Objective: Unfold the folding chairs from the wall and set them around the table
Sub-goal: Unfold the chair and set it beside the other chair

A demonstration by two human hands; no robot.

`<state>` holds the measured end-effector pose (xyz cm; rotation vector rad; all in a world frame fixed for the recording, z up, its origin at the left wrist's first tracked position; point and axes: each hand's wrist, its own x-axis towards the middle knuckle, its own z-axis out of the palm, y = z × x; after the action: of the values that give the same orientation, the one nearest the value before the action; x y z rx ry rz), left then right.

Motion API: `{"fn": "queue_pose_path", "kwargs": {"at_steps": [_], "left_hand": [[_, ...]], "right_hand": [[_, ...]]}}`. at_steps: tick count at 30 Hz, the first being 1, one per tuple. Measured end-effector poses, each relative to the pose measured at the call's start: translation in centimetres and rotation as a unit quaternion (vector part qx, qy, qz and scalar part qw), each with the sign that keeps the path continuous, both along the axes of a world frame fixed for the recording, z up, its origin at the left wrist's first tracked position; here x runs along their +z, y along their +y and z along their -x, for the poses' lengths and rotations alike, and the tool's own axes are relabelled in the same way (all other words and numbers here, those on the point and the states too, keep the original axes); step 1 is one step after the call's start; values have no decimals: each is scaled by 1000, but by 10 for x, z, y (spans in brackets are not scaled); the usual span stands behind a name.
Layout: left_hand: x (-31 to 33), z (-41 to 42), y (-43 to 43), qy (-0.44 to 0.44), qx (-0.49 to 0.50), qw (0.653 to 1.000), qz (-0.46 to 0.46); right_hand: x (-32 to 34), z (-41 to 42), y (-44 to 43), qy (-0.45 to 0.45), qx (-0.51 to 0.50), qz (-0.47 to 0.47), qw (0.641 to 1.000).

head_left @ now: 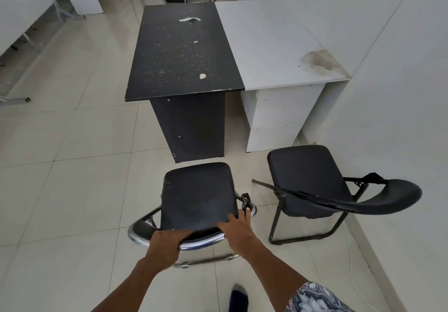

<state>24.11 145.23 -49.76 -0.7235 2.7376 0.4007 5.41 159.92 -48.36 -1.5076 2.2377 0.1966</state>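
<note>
A chrome chair (198, 197) stands unfolded on the floor (72, 166) before the black tabletop (179, 52). The left hand (167, 243) grips its chrome back rail; the right hand (238, 226) lies flat on the seat's rear edge. A black chair (312, 180) stands just right, facing the white tabletop (271, 45).

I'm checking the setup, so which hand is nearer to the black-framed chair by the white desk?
Right. The right hand rests on the chrome chair's seat edge, on the side facing the black-framed chair. The left hand grips the chrome backrest farther away.
</note>
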Motion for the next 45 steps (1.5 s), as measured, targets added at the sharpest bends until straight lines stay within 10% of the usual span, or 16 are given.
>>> {"fn": "queue_pose_path", "kwargs": {"at_steps": [9, 20, 30, 36, 45], "left_hand": [[3, 1, -2, -34, -8, 999, 6], [44, 59, 20, -82, 36, 959, -270], [46, 252, 166, 90, -4, 987, -135], [38, 355, 266, -17, -39, 988, -150], [17, 389, 296, -31, 27, 996, -77]], "right_hand": [[-5, 3, 6, 10, 8, 16, 1000], [26, 65, 43, -24, -71, 4, 997], [48, 249, 161, -4, -103, -88, 991], [42, 348, 260, 12, -77, -216, 973], [24, 369, 295, 106, -43, -92, 989]]}}
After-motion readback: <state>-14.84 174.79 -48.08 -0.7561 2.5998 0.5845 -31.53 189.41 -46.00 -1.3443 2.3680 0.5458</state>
